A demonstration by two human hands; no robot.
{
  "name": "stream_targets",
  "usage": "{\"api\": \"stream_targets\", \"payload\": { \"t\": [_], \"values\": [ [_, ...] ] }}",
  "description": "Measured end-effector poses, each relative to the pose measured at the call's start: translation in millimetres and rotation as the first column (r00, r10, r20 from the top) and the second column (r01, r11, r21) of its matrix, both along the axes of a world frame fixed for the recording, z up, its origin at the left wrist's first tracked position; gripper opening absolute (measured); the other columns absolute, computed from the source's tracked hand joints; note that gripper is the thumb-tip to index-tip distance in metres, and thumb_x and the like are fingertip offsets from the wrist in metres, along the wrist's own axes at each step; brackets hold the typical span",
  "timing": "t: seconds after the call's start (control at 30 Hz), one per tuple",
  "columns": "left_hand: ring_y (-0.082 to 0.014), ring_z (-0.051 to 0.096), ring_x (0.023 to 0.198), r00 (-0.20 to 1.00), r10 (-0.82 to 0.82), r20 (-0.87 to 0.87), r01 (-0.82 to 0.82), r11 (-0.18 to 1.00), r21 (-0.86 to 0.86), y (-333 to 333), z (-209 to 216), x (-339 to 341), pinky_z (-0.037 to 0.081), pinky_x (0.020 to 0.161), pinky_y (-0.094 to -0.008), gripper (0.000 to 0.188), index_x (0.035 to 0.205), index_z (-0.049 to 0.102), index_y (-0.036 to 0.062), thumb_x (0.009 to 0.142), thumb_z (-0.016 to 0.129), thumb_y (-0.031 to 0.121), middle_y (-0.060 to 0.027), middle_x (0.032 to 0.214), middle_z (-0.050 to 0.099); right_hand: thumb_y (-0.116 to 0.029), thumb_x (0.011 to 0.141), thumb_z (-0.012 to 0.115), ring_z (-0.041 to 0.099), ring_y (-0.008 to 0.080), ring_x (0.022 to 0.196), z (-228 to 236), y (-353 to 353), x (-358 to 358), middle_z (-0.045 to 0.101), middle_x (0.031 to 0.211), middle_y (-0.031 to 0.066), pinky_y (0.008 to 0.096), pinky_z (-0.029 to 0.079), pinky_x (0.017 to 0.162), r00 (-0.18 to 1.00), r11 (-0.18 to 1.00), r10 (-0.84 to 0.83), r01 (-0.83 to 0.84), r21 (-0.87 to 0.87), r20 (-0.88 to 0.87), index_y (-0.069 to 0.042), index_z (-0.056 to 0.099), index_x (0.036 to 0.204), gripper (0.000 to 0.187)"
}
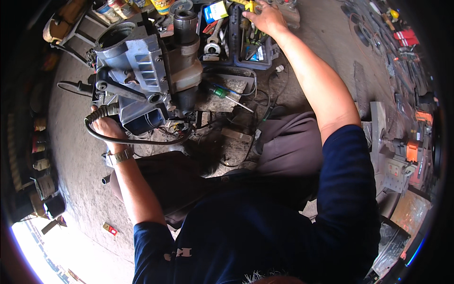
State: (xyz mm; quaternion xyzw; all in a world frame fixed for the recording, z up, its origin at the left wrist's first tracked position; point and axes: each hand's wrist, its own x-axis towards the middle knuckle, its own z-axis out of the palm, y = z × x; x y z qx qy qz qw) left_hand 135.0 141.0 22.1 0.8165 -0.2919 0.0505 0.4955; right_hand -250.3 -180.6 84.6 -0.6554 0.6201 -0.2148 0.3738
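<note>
A grey cast-metal machine housing (137, 61) stands in front of me at the left, with a black cylinder (184, 26) joined on its right. My left hand (108, 128) is against the lower left of the housing, beside a ribbed cable sleeve (103, 112). A black cable (137, 141) loops across in front of it, and the sleeve and housing hide most of the fingers. My right hand (267, 20) is stretched out over the far end of an opened toolbox (235, 49). Its thumb and fingers are spread beside a yellow object (249, 6), whose kind is unclear.
A green-handled screwdriver (221, 93) lies right of the housing, among loose wires. Wrenches (213, 45) fill part of the toolbox. Tools (406, 61) line the far right. A metal frame (75, 40) stands at the upper left, and a small red-and-yellow item (110, 229) lies on the floor.
</note>
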Motion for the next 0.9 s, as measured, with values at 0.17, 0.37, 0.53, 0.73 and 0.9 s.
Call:
{"api": "stream_targets", "payload": {
  "t": [0.17, 0.37, 0.53, 0.73, 0.9],
  "values": [
    [-0.0387, 0.061, 0.083, 0.999, -0.054, 0.004, 0.053, 0.992, 0.113, -4, -6, 10, 0.045, 0.079, -0.0494, 0.055, 0.119, 0.063, -0.0109, 0.111, 0.034, 0.034, -0.0267, 0.097, 0.070, -0.064, 0.086, 0.073, 0.058, 0.0369, 0.132, -47, -30, -13, 0.044, 0.155, 0.0238, 0.0481, 0.047, 0.112, 0.925, 0.951, 0.013, -0.129, -0.282, -0.379, -0.024, 0.047, 0.154, 0.083],
    [-0.0288, 0.050, 0.068, 0.986, -0.074, 0.153, 0.067, 0.996, 0.052, 2, -6, 7, 0.043, 0.067, -0.0473, 0.045, 0.097, 0.065, -0.0088, 0.113, 0.037, 0.022, -0.0213, 0.083, 0.068, -0.058, 0.081, 0.081, 0.052, 0.0410, 0.136, -50, 13, 14, 0.038, 0.158, 0.0271, 0.0488, 0.045, 0.113, 0.769, 0.850, 0.137, -0.414, -0.324, -0.624, -0.007, 0.047, 0.149, 0.091],
    [-0.0214, 0.053, 0.078, 0.983, -0.089, -0.158, 0.050, 0.970, -0.238, -3, -2, -5, 0.044, 0.075, -0.0394, 0.052, 0.100, 0.067, -0.0054, 0.111, 0.044, 0.040, -0.0110, 0.086, 0.065, -0.020, 0.090, 0.070, 0.064, 0.0348, 0.122, -49, -7, -45, 0.066, 0.134, 0.0184, 0.0473, 0.053, 0.103, 0.418, 0.719, 0.426, -0.695, 0.020, -0.802, -0.004, 0.061, 0.134, 0.048],
    [-0.0184, 0.047, 0.072, 0.965, -0.086, -0.248, 0.045, 0.985, -0.165, -9, 0, -2, 0.042, 0.068, -0.0389, 0.053, 0.097, 0.067, -0.0027, 0.109, 0.048, 0.045, -0.0073, 0.074, 0.058, -0.008, 0.091, 0.060, 0.052, 0.0329, 0.137, -73, -5, -60, 0.063, 0.135, 0.0153, 0.0492, 0.035, 0.120, 0.444, 0.656, 0.282, -0.736, -0.167, -0.851, -0.007, 0.063, 0.129, 0.038],
    [-0.0372, 0.064, 0.073, 0.924, -0.103, 0.369, 0.093, 0.995, 0.044, 2, -35, 31, 0.049, 0.068, -0.0479, 0.036, 0.127, 0.059, -0.0098, 0.095, 0.048, 0.004, -0.0218, 0.077, 0.066, -0.009, 0.086, 0.069, 0.059, 0.0336, 0.120, -21, 29, -55, 0.067, 0.117, 0.0137, 0.0488, 0.044, 0.107, 0.500, 0.569, 0.261, -0.771, -0.287, -0.825, -0.006, 0.070, 0.114, 0.029]
  ]
}}
